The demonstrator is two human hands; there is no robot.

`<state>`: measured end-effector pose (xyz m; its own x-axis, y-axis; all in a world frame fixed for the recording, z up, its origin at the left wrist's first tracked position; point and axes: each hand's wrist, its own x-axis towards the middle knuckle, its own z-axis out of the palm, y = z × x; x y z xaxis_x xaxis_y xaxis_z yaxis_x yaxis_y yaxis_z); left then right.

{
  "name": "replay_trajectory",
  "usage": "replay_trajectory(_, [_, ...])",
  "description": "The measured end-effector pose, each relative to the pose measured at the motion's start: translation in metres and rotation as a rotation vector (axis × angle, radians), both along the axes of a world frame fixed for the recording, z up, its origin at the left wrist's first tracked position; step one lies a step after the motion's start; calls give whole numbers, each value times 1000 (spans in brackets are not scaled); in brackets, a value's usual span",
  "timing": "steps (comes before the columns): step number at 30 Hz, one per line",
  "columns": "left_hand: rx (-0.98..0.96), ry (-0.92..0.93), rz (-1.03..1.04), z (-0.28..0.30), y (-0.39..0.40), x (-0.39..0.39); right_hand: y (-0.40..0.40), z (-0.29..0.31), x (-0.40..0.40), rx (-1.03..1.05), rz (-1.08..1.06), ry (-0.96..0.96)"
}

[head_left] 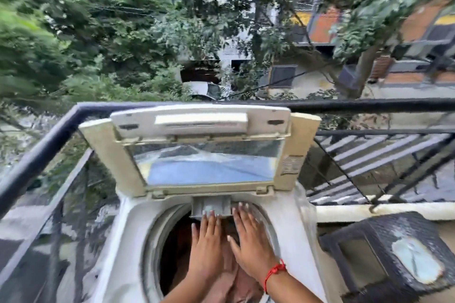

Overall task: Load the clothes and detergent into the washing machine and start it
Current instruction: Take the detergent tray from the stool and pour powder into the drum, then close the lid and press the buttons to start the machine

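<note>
A white top-loading washing machine [128, 241] stands on a balcony with its lid [204, 150] raised upright. Brownish clothes [229, 285] lie inside the round drum opening. A grey detergent drawer [211, 206] sticks out at the back rim of the drum. My left hand [205, 246] and my right hand [251, 243], the latter with a red thread at the wrist, reach over the drum with straight fingers. The fingertips of both hands touch the front of the drawer.
A dark balcony railing [49, 135] runs along the left and behind the machine. A dark wicker piece [394, 261] with a pale worn patch stands to the right. Trees and buildings lie beyond the railing.
</note>
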<state>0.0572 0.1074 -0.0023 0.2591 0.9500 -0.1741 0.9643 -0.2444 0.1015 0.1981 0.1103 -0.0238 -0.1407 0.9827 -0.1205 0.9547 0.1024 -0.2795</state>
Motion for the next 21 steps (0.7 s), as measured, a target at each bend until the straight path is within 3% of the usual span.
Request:
replay_trajectory(3, [2, 11, 2, -11, -3, -38, -1, -7, -34, -95, 78, -154])
replay_trajectory(5, [-54, 21, 4, -19, -1, -51, -2, -14, -49, -49, 73, -180])
replay_trajectory(7, [-55, 20, -29, -34, 3, -60, 1, -20, -59, -137, 60, -213])
replay_trajectory(11, [-278, 14, -113, -52, 18, -60, 12, -28, -69, -303, 75, -259])
replay_trajectory(14, [-263, -26, -143, -56, 33, -58, 18, -25, -74, -270, 44, -289])
replay_trajectory(19, [-253, -56, -138, -65, 52, -53, 24, -21, -73, 46, -7, -242])
replay_trajectory(21, [-279, -60, -127, -68, 53, -52, 27, -20, -73, 21, 26, -256])
